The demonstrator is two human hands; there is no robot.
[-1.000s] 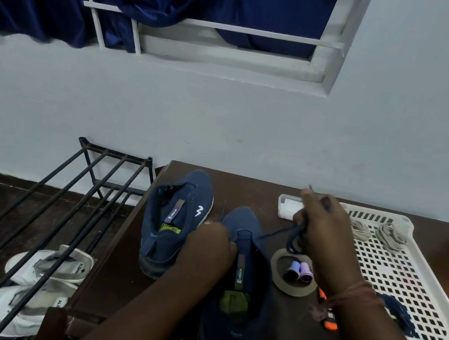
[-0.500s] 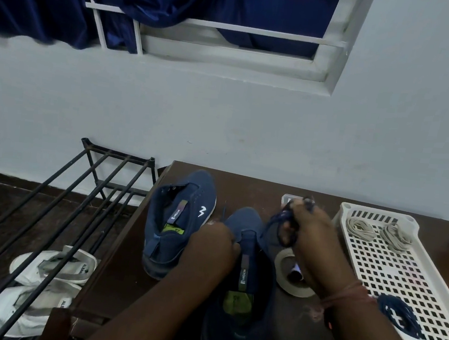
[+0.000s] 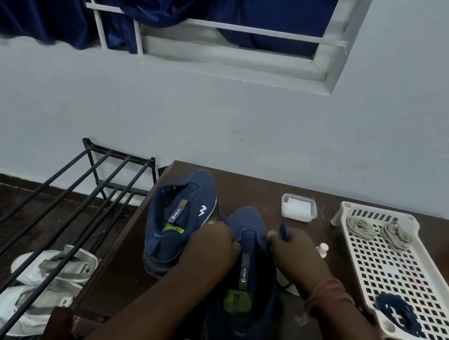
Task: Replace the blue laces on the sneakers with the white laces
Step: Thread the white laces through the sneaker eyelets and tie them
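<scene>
At the near sneaker (image 3: 247, 258), right hand (image 3: 296, 253) is pinching the blue lace (image 3: 284, 230), left hand (image 3: 214, 242) gripping the upper: unlacing ongoing. Next: pulling it free, fetching white laces (image 3: 361, 229) in tray (image 3: 389, 273).

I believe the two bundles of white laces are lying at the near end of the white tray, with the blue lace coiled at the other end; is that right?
Not quite: the ends are swapped. In the head view the two bundles of white laces lie at the far end of the white tray, towards the wall, and the blue lace is coiled at the near end.
</scene>
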